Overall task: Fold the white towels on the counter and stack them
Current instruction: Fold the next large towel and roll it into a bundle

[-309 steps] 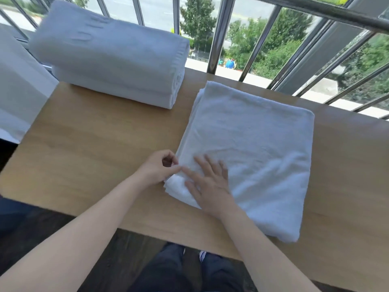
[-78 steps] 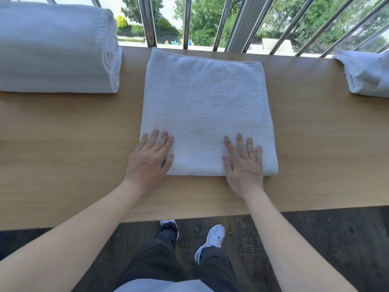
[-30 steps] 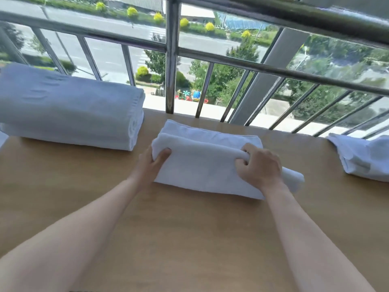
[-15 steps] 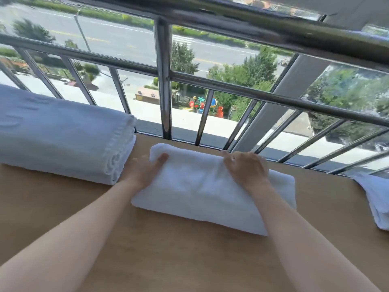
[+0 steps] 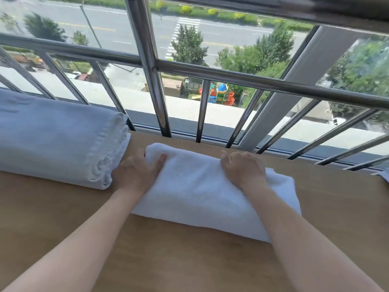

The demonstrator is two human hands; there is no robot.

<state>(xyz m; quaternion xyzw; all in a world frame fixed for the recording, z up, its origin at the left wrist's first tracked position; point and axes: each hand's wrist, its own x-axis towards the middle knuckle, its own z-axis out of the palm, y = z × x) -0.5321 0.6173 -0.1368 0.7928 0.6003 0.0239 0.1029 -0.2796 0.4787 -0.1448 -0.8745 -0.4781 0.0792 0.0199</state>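
Beneath the folded towel (image 5: 200,192) I saw the counter (image 5: 189,260), a flat slab of smooth, pale wood grain. Beyond the towel stood a railing (image 5: 231,77) of shiny round metal bars. Just left of it lay a stack of towels (image 5: 52,140), thick and white, its rounded folds and stitched hem band facing the towel. The folded towel itself was a plush terry oblong with a rolled far edge. Its long axis ran left to right along the railing, the right end slightly nearer me. My left hand (image 5: 134,173) gripped its left end, thumb on top. My right hand (image 5: 244,167) lay on it, fingers curled over the far edge. Well to its right, a white cloth corner (image 5: 384,174) showed.
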